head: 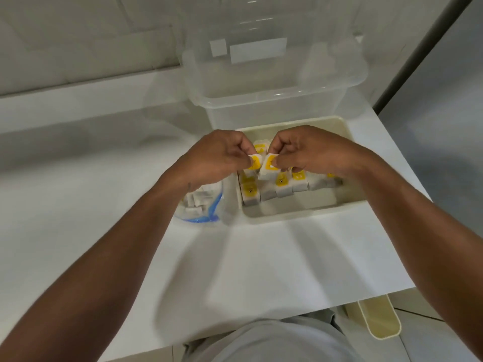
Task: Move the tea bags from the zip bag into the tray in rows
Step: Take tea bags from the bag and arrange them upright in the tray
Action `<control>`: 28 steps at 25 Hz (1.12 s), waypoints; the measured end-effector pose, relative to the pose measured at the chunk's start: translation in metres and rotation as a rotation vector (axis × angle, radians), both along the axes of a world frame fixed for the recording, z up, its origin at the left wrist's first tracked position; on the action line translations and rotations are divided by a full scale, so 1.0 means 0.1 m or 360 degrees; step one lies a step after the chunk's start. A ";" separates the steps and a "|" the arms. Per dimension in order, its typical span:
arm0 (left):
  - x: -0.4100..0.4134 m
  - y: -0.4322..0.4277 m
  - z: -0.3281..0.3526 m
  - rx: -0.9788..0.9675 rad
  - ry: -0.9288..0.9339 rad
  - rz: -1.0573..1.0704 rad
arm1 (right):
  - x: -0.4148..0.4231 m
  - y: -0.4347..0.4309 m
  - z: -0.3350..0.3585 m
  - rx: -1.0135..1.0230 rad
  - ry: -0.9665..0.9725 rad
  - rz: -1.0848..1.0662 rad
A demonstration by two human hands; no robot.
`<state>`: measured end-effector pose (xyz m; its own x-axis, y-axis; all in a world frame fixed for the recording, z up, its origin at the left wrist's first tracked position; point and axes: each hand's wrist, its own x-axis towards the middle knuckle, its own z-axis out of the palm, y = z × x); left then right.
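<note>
At frame centre the left hand (219, 155) pinches a white tea bag with a yellow label (254, 162) and the right hand (311, 150) pinches a second tea bag (269, 167), both over the cream plastic tray (300, 213), where a row of tea bags (285, 185) stands. The clear blue-sealed zip bag (200, 209) lies just left of the tray on the white table (235, 262)

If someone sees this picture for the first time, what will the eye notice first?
First the two hands meeting above the cream tray: the left hand pinches one yellow-labelled tea bag, the right hand another tea bag. Below them, tea bags stand in rows in the tray; the zip bag lies left of it.
</note>
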<state>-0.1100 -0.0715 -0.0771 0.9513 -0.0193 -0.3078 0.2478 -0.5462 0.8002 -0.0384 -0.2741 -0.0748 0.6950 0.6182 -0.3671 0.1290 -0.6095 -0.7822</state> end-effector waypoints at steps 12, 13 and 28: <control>0.05 -0.38 -0.11 0.1262 -0.0038 -0.0478 | 0.14 -0.15 -0.45 -0.0415 -0.0215 0.0384; 0.04 -0.39 -0.13 0.1330 -0.0057 -0.0503 | 0.14 -0.14 -0.49 -0.0413 -0.0216 0.0401; 0.10 -0.71 -0.24 0.1915 -0.0065 -0.0843 | 0.04 0.05 -0.68 -0.0661 -0.0534 0.0691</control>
<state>-0.1000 -0.1424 -0.1015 0.9221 -0.1262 -0.3658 -0.2280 -0.9410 -0.2499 -0.0340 -0.2693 -0.1431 0.5337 0.7211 -0.4418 0.6238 -0.6884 -0.3700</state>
